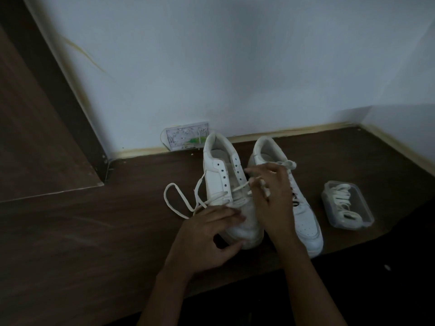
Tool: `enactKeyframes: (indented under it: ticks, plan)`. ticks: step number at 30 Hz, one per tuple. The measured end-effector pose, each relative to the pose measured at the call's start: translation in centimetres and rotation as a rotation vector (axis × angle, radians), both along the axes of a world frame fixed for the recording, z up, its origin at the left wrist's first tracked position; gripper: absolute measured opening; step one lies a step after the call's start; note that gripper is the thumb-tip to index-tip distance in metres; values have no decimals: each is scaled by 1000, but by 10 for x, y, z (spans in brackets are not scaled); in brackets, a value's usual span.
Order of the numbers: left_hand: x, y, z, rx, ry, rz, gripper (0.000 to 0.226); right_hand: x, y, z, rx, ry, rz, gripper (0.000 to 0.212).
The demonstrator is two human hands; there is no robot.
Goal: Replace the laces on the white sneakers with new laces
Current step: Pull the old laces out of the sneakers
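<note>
Left hand point(207, 234) flat on left sneaker point(226, 184) toe, right hand point(270, 196) pinching its lace point(242, 186), near desk edge point(235, 282).

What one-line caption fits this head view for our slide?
Left hand steadies the left white sneaker while right hand pulls its old lace out.

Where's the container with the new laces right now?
In the head view, the clear container of laces sits on the wooden surface at the right, just right of the right-hand sneaker.

The right hand point(270, 196) hides the right sneaker's point(303, 215) lacing, and the wall plate's point(186, 138) markings are too blurred to read.
</note>
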State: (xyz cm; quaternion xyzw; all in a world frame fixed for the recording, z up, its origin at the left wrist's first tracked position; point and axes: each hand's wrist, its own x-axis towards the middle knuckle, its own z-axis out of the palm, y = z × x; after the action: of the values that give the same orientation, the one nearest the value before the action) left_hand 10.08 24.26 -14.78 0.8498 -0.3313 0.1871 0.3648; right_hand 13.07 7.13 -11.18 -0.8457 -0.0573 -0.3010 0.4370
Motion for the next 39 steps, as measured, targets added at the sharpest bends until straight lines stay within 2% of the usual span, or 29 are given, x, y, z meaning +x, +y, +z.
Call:
enactKeyframes:
  ticks: [3, 5, 8, 14, 16, 18, 21, 24, 28, 30, 34, 36, 39]
  plan:
    - [0, -2, -5, 51, -29, 4, 45, 3, 1, -9, -363, 123, 23, 22]
    - [2, -1, -7, 50, -21, 2, 40, 3, 3, -14, -488, 181, -15, 24]
    - [4, 3, -3, 10, -5, -29, 38, 1, 4, -12, -402, 157, -22, 14]
    - [8, 14, -2, -124, 57, 9, 36, -2, -2, 1, 36, 67, -113, 11]
    - [8, 13, -1, -137, 49, 27, 36, -5, -2, 6, 102, 52, -130, 9]
    - [8, 12, 0, -122, 43, 33, 38, -5, 1, 7, 37, 57, -140, 8]
    - [7, 11, 0, -86, 49, 32, 39, -1, 5, 1, -254, 98, -74, 31]
    - [8, 11, -1, -47, 59, 33, 46, -2, 12, -7, -434, 236, -55, 27]
    - [9, 12, -1, -43, 77, 29, 48, 0, 14, -12, -364, 185, -62, 11]
    - [9, 12, 0, -53, 76, 34, 46, 1, 10, -9, -238, 100, -112, 10]
    - [8, 11, 0, -85, 81, 35, 46, -3, -6, 3, 84, -67, -350, 11]
    - [8, 10, 0, -85, 78, 40, 46, -2, -12, 4, 118, -78, -428, 6]
    - [8, 10, 0, -85, 77, 41, 46, -2, -11, 3, 51, -9, -338, 12]
